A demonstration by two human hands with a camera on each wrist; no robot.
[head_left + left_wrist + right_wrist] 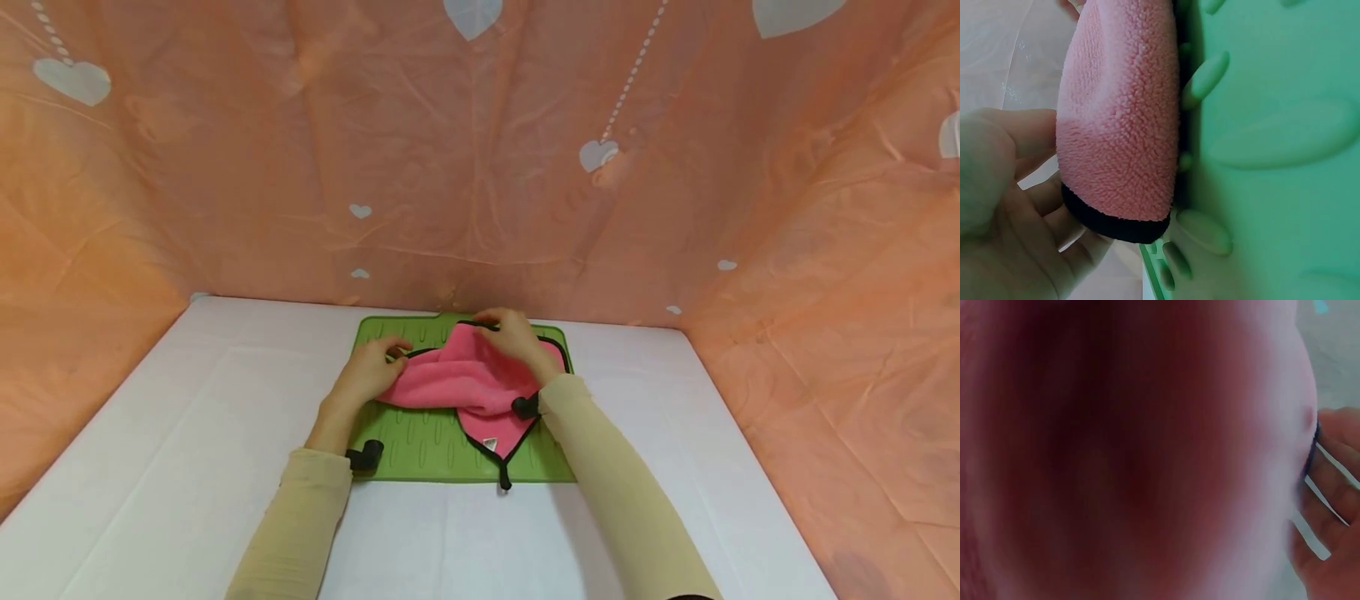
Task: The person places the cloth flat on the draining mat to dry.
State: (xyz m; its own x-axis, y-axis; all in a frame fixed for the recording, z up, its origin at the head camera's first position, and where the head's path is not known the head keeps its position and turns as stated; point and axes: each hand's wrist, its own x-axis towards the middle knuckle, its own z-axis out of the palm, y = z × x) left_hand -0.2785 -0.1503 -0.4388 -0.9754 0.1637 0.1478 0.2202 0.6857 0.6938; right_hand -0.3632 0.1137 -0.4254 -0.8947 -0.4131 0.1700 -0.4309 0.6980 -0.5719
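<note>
A pink fleecy towel (457, 377) with black edging lies bunched and partly folded on a green ribbed mat (423, 442). Its near corner, with a small white label (490, 444) and a black hanging loop (505, 477), points toward me. My left hand (370, 368) holds the towel's left end; in the left wrist view, thumb and fingers (1035, 132) curl about the folded end. At the far edge my right hand (513, 337) pinches the black border and lifts part of the towel. Blurred pink cloth (1147, 456) fills most of the right wrist view, hiding the thumb.
The mat lies at the back of a white-covered table (225, 433). An orange curtain (465, 167) with pale hearts hangs behind and along both sides. Black wrist mounts (367, 456) stick out from both sleeves, the right one close over the towel.
</note>
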